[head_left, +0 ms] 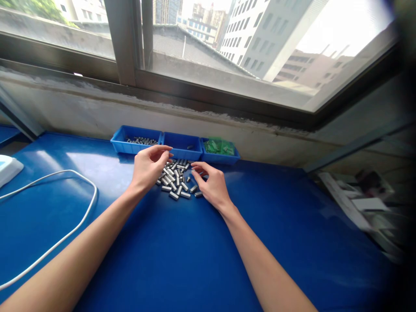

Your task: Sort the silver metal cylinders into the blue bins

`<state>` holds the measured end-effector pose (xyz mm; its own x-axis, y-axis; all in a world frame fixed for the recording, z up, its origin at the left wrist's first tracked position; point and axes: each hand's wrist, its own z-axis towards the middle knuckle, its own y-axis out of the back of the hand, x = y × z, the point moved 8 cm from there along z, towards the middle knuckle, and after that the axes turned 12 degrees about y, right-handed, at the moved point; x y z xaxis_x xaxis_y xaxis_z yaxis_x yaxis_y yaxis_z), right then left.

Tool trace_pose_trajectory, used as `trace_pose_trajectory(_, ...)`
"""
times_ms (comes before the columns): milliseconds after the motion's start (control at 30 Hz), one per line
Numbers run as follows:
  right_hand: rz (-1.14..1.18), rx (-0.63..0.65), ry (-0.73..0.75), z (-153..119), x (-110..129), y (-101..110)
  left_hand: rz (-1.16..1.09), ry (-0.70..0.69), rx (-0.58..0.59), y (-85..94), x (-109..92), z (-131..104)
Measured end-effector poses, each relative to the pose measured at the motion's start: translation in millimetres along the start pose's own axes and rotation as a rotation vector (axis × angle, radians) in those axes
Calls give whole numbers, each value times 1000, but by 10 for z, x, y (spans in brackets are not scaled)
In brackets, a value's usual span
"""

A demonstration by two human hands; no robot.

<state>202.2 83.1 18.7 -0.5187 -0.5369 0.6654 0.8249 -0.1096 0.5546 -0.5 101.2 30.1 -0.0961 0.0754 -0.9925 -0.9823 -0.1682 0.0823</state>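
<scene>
While both your hands work a pile of small metal pins on the blue table, your left hand hovers w/ fingers curled, grip unclear; right hand rests beside, fingers loose, holding nothing visible. Three trays sit behind. Looks like sorting; next pick needs a fine pinch.
</scene>
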Motion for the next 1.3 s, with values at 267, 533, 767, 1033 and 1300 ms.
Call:
trace_pose_trajectory(267,653,-207,-323,-32,-211,-48,95,-61,259,-296,-62,-137)
trace_pose_trajectory(533,652,-177,-299,-38,-140,-94,167,-200,340,-452,-93,-245)
trace_pose_trajectory(767,560,-69,-232,-20,8,-157,282,-314,267,-402,-103,-232)
trace_pose_trajectory(1033,109,-22,-51,5,105,9,-155,135,94,-77,185,98)
trace_pose_trajectory(1300,-167,156,129,-38,202,-132,-481,380,-38,211,400,235)
